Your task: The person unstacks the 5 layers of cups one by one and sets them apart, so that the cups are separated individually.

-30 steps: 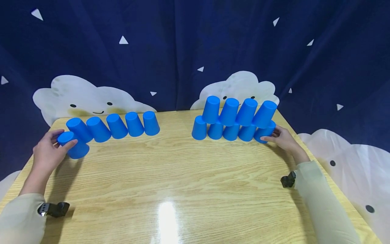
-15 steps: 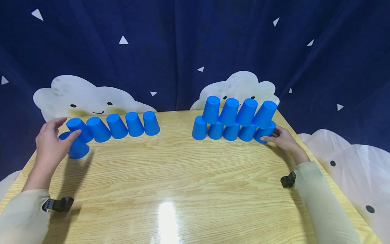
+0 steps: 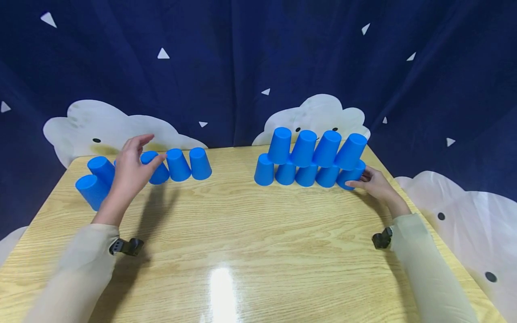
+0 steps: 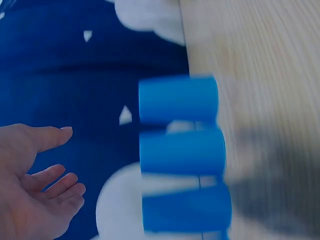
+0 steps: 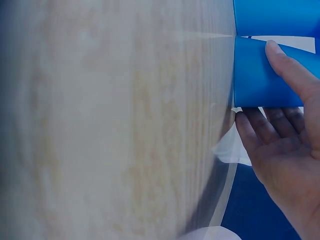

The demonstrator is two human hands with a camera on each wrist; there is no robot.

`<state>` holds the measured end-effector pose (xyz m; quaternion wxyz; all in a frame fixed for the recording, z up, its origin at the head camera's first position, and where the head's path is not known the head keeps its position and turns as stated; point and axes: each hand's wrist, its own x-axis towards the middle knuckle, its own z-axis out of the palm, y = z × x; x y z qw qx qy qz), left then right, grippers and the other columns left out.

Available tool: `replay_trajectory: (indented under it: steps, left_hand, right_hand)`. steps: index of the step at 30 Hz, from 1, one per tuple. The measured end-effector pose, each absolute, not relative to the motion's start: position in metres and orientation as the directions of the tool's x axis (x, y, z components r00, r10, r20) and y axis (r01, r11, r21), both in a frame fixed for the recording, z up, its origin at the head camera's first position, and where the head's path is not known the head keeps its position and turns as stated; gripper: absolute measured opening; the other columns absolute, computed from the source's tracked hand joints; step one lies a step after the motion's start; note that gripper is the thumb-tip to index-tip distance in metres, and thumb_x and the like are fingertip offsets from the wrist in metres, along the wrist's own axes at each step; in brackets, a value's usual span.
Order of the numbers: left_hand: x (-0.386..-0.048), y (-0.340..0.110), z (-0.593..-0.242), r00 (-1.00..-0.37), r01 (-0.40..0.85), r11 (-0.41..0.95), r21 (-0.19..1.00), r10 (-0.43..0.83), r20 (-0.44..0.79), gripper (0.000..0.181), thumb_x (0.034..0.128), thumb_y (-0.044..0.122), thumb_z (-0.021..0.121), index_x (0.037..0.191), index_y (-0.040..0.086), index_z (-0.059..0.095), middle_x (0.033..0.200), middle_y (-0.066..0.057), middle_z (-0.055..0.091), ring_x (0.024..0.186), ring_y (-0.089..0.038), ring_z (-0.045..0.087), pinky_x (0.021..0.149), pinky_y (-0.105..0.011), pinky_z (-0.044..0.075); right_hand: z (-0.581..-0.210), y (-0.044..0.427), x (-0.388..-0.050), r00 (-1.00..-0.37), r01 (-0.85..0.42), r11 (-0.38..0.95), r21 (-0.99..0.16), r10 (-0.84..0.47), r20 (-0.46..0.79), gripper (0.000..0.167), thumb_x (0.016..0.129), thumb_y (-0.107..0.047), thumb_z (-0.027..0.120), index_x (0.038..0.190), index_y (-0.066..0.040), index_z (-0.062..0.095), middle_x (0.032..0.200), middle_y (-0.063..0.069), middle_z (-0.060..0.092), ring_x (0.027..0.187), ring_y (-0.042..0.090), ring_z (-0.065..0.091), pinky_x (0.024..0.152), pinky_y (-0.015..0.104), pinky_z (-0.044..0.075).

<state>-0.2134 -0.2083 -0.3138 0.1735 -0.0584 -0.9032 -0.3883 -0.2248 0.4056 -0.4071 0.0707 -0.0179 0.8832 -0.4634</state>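
Left hand (image 3: 131, 172): at 9 o'clock in the head view, thumb and fingers parted, apart from the cups.
Left row (image 3: 178, 166): upside-down blue cups beyond that hand, partly hidden by it.
Front cup (image 3: 92, 192): at 8 o'clock from the left hand, upside down.
Right hand (image 3: 374, 184): at 3 o'clock, clamped on the end cup (image 3: 350, 176) by thumb and fingers.
Stack (image 3: 304, 150): four upside-down cups above five, also toward 3 o'clock.
Curtain (image 3: 258, 67): dark blue, at 12 o'clock.
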Motion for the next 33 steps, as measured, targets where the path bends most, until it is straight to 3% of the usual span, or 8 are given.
replay_trajectory:
  steps: [12, 25, 33]
  left_hand:
    - [-0.244, -0.112, -0.315, -0.900, 0.432, 0.589, 0.683, 0.225, 0.374, 0.055, 0.0934, 0.012, 0.069, 0.141, -0.002, 0.045, 0.140, -0.020, 0.046, 0.132, -0.036, 0.042, 0.110, -0.040, 0.036]
    - [-0.269, -0.018, -0.311, -0.885, 0.458, 0.501, 0.735, 0.338, 0.321, 0.058, 0.0926, 0.022, 0.071, 0.142, 0.004, 0.046, 0.143, -0.010, 0.049, 0.134, -0.023, 0.044, 0.110, -0.032, 0.037]
    - [-0.273, 0.017, -0.306, -0.871, 0.467, 0.454, 0.759, 0.384, 0.307, 0.058, 0.0935, 0.025, 0.070, 0.143, 0.006, 0.046, 0.143, -0.009, 0.049, 0.134, -0.020, 0.044, 0.111, -0.027, 0.036]
  right_hand:
    - [-0.405, 0.402, -0.224, -0.989, 0.032, 0.564, -0.825, -0.099, -0.106, 0.084, 0.093, -0.029, 0.070, 0.153, 0.004, 0.021, 0.148, 0.031, 0.035, 0.134, 0.047, 0.038, 0.107, 0.058, 0.036]
    - [-0.407, 0.406, -0.223, -0.990, 0.030, 0.563, -0.826, -0.096, -0.102, 0.085, 0.093, -0.029, 0.071, 0.153, 0.004, 0.021, 0.148, 0.031, 0.035, 0.134, 0.047, 0.038, 0.107, 0.057, 0.036]
    - [-0.404, 0.403, -0.222, -0.989, 0.041, 0.562, -0.826, -0.092, -0.112, 0.085, 0.093, -0.028, 0.071, 0.153, 0.003, 0.020, 0.149, 0.031, 0.034, 0.134, 0.046, 0.038, 0.107, 0.056, 0.037]
